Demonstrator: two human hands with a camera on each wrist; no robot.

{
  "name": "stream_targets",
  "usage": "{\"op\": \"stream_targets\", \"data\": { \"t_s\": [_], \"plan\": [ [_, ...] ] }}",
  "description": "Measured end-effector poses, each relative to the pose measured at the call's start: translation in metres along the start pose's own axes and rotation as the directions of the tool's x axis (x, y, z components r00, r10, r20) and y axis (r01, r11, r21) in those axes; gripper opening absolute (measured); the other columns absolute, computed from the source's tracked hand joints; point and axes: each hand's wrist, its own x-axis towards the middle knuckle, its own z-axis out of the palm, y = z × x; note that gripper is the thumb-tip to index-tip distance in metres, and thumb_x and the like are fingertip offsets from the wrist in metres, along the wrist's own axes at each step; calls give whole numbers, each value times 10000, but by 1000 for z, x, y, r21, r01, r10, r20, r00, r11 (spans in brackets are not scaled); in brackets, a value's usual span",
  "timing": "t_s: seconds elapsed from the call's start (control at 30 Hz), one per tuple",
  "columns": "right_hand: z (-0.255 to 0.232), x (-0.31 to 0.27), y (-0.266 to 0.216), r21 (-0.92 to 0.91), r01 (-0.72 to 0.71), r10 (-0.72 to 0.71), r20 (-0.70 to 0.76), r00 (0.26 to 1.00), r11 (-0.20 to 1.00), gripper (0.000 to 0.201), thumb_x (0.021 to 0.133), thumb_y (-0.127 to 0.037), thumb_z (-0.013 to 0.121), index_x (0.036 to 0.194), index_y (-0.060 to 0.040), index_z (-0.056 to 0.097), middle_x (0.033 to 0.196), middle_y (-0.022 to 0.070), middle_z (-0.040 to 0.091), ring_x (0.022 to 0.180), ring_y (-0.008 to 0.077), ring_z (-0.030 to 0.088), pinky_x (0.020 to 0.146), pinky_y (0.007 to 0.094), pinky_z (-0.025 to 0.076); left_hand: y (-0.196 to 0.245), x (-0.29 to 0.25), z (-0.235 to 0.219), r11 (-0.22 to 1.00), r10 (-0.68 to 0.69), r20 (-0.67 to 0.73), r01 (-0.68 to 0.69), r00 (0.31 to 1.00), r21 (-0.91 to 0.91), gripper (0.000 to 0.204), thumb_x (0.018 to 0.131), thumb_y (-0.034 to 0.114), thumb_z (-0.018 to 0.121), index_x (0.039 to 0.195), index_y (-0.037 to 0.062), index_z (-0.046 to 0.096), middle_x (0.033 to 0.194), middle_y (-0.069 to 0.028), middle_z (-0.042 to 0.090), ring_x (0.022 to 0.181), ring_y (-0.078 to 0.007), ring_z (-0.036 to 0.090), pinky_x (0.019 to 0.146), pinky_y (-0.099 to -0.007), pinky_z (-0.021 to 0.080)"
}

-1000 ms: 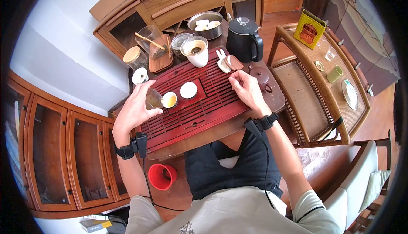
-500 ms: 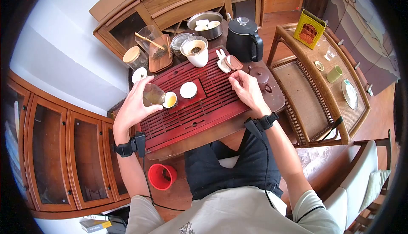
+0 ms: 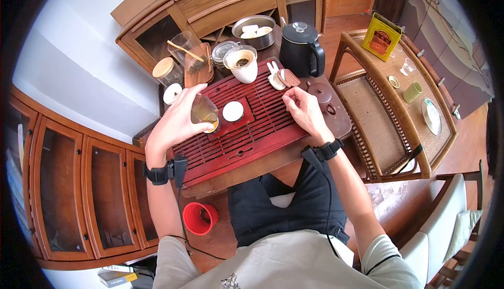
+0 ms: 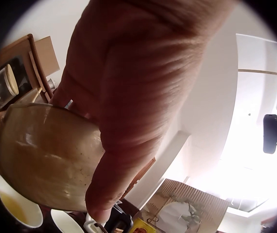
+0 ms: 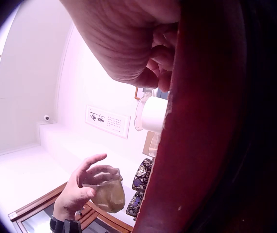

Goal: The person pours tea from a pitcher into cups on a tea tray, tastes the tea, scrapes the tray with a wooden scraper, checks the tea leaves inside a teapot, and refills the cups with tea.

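My left hand (image 3: 177, 120) grips a clear glass pitcher (image 3: 204, 108) of yellowish tea, fingers and thumb around its sides. Tilted, the pitcher hangs over a small cup (image 3: 214, 127) and hides much of it. In the left wrist view, yellow liquid shows in that cup (image 4: 16, 208), below the pitcher (image 4: 48, 155). A second cup (image 3: 233, 111) stands just right of it; its inside looks white. Both are on the red slatted tray (image 3: 262, 131). At the tray's right side rests my right hand (image 3: 305, 111), fingers loosely curled around nothing; the right wrist view shows this hand (image 5: 129, 43) close up.
Behind are a white strainer cup (image 3: 243, 71), a metal bowl (image 3: 254, 40), a black kettle (image 3: 298, 53) and jars. A rabbit figure (image 3: 275, 76) and brown teapot (image 3: 321, 94) stand near my right hand. A lidded white cup (image 3: 172, 94) is left.
My left hand has moved right with the pitcher, from beside the tea-filled cup to over it, and the pitcher now covers most of that cup. My right hand has stayed in place.
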Motion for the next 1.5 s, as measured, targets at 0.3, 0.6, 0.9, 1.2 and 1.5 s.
{"op": "stream_targets", "data": {
  "t_s": [0.3,0.6,0.9,1.2,1.5],
  "plan": [
    [-2,0,-4,-16,3,-3,-11,1000,1000,192,904,-161,612,932,28,619,753,170,660,691,257,657,664,356,506,16,20,9,996,73,43,-75,996,55,875,670,192,823,1417,95,377,1282,-157,509,1219,-332,505,1040,-410,412],
    [-2,0,-3,0,-5,5,-7,1000,1000,197,903,-163,605,935,31,617,759,174,662,704,280,663,677,367,507,27,27,16,970,133,97,-150,986,192,886,668,155,838,1415,84,368,1313,-159,494,1221,-368,493,1025,-426,419],
    [-3,-1,-3,4,13,-13,-12,1000,1000,202,906,-171,600,944,26,619,760,173,661,715,293,665,683,372,507,37,32,18,934,142,124,-174,982,312,871,646,125,844,1392,75,398,1291,-149,495,1190,-354,500,1019,-428,411],
    [-4,-1,-4,15,8,-8,-10,1000,1000,200,904,-172,598,937,23,623,763,173,663,726,299,668,690,376,509,40,29,19,887,224,50,-225,973,403,834,629,81,833,1360,64,432,1239,-143,509,1154,-342,509,986,-413,426],
    [-4,-1,-5,-5,18,-18,-11,1000,1000,199,900,-172,597,935,23,623,769,177,666,740,313,671,698,384,510,45,26,14,856,258,5,-231,966,463,822,622,71,825,1353,62,448,1246,-148,504,1170,-341,499,997,-420,420]
  ]
}}
